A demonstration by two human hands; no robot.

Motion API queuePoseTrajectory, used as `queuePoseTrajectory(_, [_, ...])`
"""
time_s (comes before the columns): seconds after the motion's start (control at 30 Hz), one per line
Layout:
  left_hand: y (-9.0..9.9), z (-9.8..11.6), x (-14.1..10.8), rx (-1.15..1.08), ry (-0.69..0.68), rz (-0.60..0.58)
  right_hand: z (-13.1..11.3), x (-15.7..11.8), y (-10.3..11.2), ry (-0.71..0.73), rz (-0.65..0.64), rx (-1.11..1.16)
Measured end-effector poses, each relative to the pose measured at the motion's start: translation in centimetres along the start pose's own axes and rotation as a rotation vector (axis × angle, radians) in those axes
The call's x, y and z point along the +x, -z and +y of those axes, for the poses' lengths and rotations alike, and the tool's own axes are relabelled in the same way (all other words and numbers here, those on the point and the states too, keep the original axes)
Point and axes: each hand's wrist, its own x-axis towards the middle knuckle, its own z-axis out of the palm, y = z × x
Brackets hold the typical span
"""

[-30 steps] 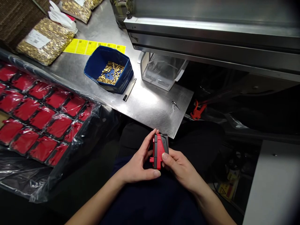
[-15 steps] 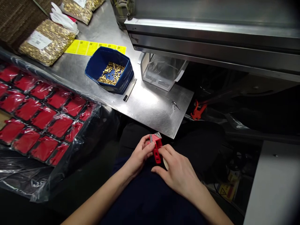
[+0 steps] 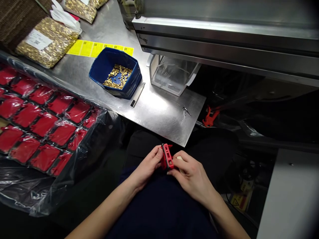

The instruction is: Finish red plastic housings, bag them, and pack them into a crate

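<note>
Above my lap, my left hand (image 3: 149,163) is closed on a red plastic part (image 3: 168,156) with dark edging. A row of rectangular openings runs along the side of the part that faces up. My right hand (image 3: 193,172) has its fingers curled round a pale cream-coloured handle-like piece (image 3: 179,158), which is mostly hidden. The right thumb and fingertips meet the lower right end of the red part. What the far end of the pale piece looks like cannot be seen.
On the metal bench (image 3: 159,122) stand a blue bin (image 3: 96,74) of small brass pieces and a white-framed clear bin (image 3: 167,89). A small metal tool (image 3: 186,111) lies near the corner. Bagged red parts (image 3: 46,124) fill the left. A metal frame (image 3: 224,43) overhangs the bench.
My left hand has turned the red part, so its side with the openings now faces up. My right hand has shifted slightly up, with its thumb now against the part.
</note>
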Motion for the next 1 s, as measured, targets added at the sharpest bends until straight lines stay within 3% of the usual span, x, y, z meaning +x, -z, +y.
queuePoseTrajectory(0.23, [0.2,0.6,-0.1,0.165,-0.088,-0.002,-0.3,0.1,1.1,-0.081,-0.027,0.289])
queuePoseTrajectory(0.4, [0.4,0.6,0.0,0.209,-0.144,-0.03,-0.3,0.3,1.2,-0.089,-0.038,0.343])
queuePoseTrajectory(0.5, [0.4,0.4,-0.3,0.327,-0.291,0.058,-0.4,0.2,1.2,-0.087,-0.032,0.318])
queuePoseTrajectory(0.6, [0.1,0.8,-1.0,0.568,-0.554,0.189,-0.6,0.1,0.9,-0.093,-0.002,0.222])
queuePoseTrajectory(0.7, [-0.1,1.6,-1.9,0.749,-0.711,0.201,-0.6,0.0,0.3,-0.098,0.05,0.049])
queuePoseTrajectory(0.87, [-0.1,2.1,-3.0,0.852,-0.63,0.184,-0.6,0.2,-1.1,-0.039,0.16,-0.255])
queuePoseTrajectory(1.0, [-0.1,1.9,-3.5,0.906,-0.606,0.266,-0.9,0.2,-2.1,0.007,0.185,-0.448])
